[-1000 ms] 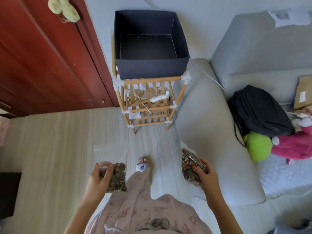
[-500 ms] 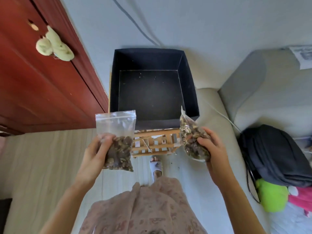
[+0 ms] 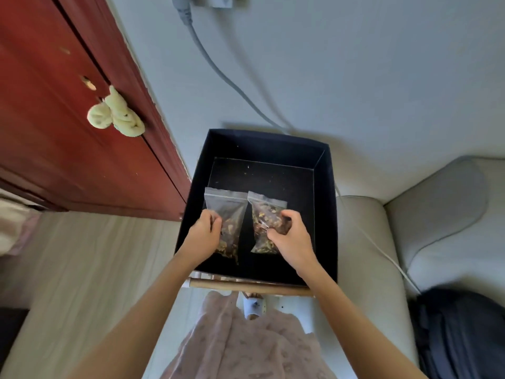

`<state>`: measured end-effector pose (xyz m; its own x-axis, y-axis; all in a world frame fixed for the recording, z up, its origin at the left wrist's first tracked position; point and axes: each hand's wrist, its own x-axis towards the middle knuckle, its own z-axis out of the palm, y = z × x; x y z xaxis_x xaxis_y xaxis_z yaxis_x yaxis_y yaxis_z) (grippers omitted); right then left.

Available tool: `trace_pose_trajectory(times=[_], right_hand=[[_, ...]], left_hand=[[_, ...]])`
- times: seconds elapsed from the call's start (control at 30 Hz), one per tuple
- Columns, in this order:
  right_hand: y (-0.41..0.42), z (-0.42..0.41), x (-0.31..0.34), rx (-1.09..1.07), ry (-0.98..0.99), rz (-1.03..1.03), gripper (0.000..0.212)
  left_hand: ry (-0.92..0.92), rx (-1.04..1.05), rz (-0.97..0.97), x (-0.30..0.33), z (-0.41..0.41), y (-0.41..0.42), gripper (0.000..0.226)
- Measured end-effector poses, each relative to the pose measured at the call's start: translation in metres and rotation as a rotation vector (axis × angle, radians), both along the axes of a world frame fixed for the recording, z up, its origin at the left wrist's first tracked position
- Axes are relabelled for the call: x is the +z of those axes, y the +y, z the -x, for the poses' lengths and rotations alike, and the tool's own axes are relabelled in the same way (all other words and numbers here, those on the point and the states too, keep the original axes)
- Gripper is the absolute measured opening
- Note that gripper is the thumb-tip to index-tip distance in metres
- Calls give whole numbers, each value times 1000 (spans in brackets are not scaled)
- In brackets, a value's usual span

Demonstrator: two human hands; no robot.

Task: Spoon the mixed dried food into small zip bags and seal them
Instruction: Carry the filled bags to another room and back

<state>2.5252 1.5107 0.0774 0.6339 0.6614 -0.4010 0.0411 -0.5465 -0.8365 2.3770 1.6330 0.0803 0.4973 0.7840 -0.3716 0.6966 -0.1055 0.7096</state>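
Note:
Two small clear zip bags of mixed dried food are inside the dark open box [image 3: 325, 203]. My left hand [image 3: 202, 236] grips the left bag [image 3: 228, 212] by its side; its zip strip points away from me. My right hand [image 3: 291, 236] grips the right bag [image 3: 266, 214], which tilts slightly left. Both bags are low over the box floor; whether they touch it I cannot tell. Crumbs dot the box floor. No spoon is in view.
The box rests on a wooden rack [image 3: 246, 284] beside a red wooden door [image 3: 68, 119] with a pale cloth knot [image 3: 114, 116]. A grey sofa [image 3: 437, 214] and a dark bag [image 3: 461, 329] are at right. A grey cable [image 3: 218, 69] runs down the wall.
Both hands moved forward from in front of the rack into the box, carrying the two bags. The camera tilted up toward the wall.

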Motion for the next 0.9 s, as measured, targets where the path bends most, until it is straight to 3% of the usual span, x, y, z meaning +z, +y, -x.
trace_pose_trajectory(times=[0.13,0.37,0.6,0.67,0.77,0.83,0.9], right_hand=[[18,12,-19,122,-51,113,45],[27,20,-25,176,-21,143,49],[19,12,-14,145,96,190,46],[12,9,-6,118,89,188,42],[1,5,3,67,88,103,26],[-5,5,10,57,127,36,12],[-9,7,15,76,168,-19,11]], left_hand=[[201,-27,130,-14,-6,14,11],[257,38,252,-17,-9,18,21],[335,-66,185,5,-7,17,43],[237,-64,102,19,0,12,43],[-60,29,-3,43,22,-2,31],[-229,136,6,56,41,-14,21],[-343,260,39,62,59,-27,24]])
